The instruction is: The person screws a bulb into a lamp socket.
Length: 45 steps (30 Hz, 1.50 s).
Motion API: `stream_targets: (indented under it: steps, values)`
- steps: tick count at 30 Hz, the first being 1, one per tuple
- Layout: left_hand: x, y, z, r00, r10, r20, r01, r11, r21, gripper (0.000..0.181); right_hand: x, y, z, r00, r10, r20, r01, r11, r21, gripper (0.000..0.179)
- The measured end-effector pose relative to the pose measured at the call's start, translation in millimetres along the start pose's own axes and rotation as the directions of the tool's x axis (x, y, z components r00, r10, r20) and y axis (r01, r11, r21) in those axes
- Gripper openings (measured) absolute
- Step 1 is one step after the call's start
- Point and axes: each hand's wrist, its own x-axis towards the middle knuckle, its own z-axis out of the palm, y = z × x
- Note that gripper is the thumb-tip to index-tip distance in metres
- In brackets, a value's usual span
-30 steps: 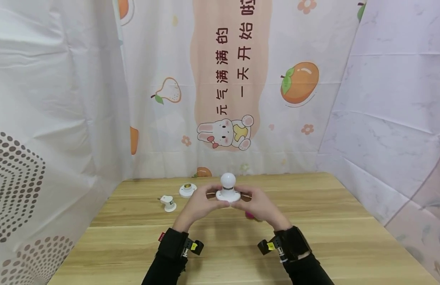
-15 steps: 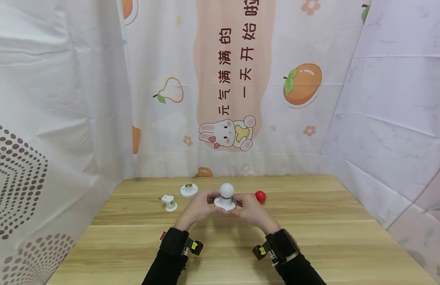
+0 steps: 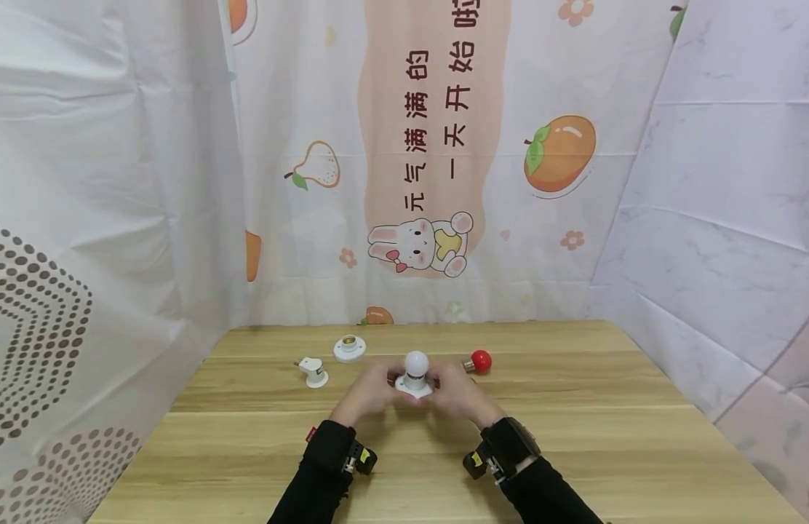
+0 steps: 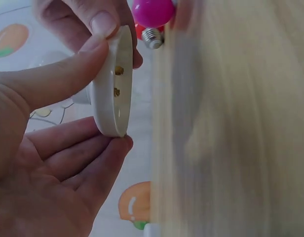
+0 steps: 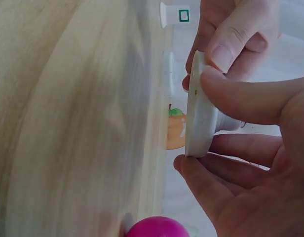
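Note:
Both hands hold a white round lamp holder [image 3: 413, 386] upright above the table, a white bulb [image 3: 416, 362] standing in its socket. My left hand [image 3: 370, 393] grips the holder's rim from the left, thumb on the near side and fingers at the far edge. From the right, my right hand [image 3: 458, 394] grips it the same way. The thumbs meet at the rim in the left wrist view, where the holder's underside [image 4: 123, 101] shows two brass-coloured screws. Beyond the right hand lies a red bulb [image 3: 481, 362] with a metal screw base.
A second white lamp holder [image 3: 349, 348] with an open socket lies at the back left. Nearer stands a white plug-in socket [image 3: 313, 372]. A magenta bulb [image 4: 154, 12] lies near the red one, hidden by the right hand in the head view. Printed curtains [image 3: 300, 240] enclose the wooden table [image 3: 575, 422].
Both hands have lowered the lamp holder with its white bulb toward the table and drawn it slightly nearer. The red bulb, hidden earlier, has come into sight beside the right hand.

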Motion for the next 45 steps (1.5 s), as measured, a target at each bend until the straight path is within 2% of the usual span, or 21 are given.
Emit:
stream_targets:
  steps: [5, 11, 14, 21, 29, 35, 42, 45]
  values:
    - [1.6, -2.8, 7.9, 0.999, -0.035, 0.002, 0.035, 0.998, 0.051, 0.042, -0.2, 5, 2, 0.999, 0.020, 0.032, -0.019, 1.000, -0.016, 0.024]
    - [-2.1, 3.9, 12.1, 0.998, -0.056, 0.032, 0.051, 0.988, 0.145, 0.040, -1.3, 8, 9, 0.997, 0.056, 0.061, -0.053, 0.997, -0.049, 0.023]
    - [-2.9, 3.1, 12.4, 0.997, -0.056, 0.050, 0.049, 0.989, 0.139, 0.038, -2.6, 8, 12, 0.996, 0.069, 0.058, -0.065, 0.995, -0.070, 0.023]
    - [-3.2, -1.0, 14.2, 0.991, -0.114, 0.071, 0.103, 0.984, 0.142, 0.033, -4.8, 8, 16, 0.997, 0.062, 0.034, -0.056, 0.986, -0.154, 0.025]
    - [-4.1, 2.2, 15.7, 0.984, -0.171, 0.045, 0.162, 0.974, 0.157, 0.033, -1.9, 12, 21, 0.993, 0.108, 0.040, -0.099, 0.976, -0.196, 0.029]
    - [-4.4, 0.5, 16.4, 0.982, -0.186, 0.025, 0.179, 0.969, 0.169, 0.032, 0.4, 12, 22, 0.992, 0.117, 0.055, -0.101, 0.967, -0.233, 0.030]
    - [-3.5, -1.1, 16.6, 0.979, -0.204, 0.019, 0.199, 0.969, 0.148, 0.030, -0.6, 11, 23, 0.996, 0.060, 0.062, -0.040, 0.958, -0.282, 0.036]
    - [-2.5, -1.0, 15.8, 0.977, -0.213, 0.018, 0.208, 0.968, 0.143, 0.031, -0.5, 9, 23, 0.996, 0.072, 0.056, -0.053, 0.959, -0.280, 0.037]
